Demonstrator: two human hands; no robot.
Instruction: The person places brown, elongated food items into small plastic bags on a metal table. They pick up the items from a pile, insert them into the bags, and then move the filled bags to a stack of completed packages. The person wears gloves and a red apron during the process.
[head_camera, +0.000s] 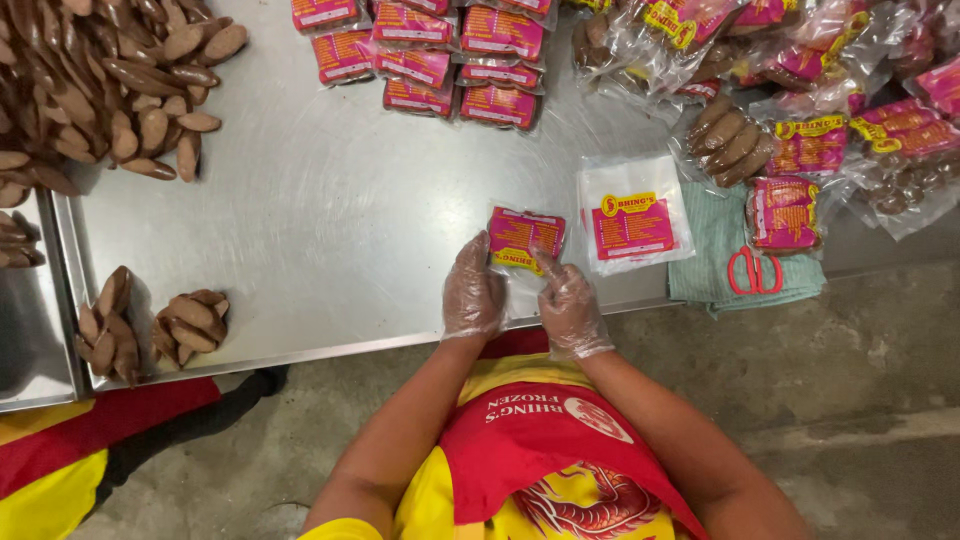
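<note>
- At the near edge of a steel table (330, 220), seen from above, a person in a red and yellow apron works with both hands in thin clear gloves.
- Left hand (472, 295): fingers curled, pinching the lower left edge of a small clear bag (525, 238) with a pink and yellow label; the bag lies flat on the table just ahead of the hands.
- Right hand (568, 305): thumb and fingers pinching the bag's lower right corner, apparently to work its mouth apart.
- Just right of the bag, a stack of empty labelled bags (632, 212) sits within easy reach.
- Beside that, red-handled scissors (753, 272) rest on a folded green cloth (730, 250).
- Far right, filled bags (810, 140) of brown oval pieces lie heaped.
- At the table's far edge, flat pink packets (440, 55) sit in rows.
- Far left, a large heap of loose brown oval pieces (100, 80); 2 small piles (150, 325) near the front edge.
</note>
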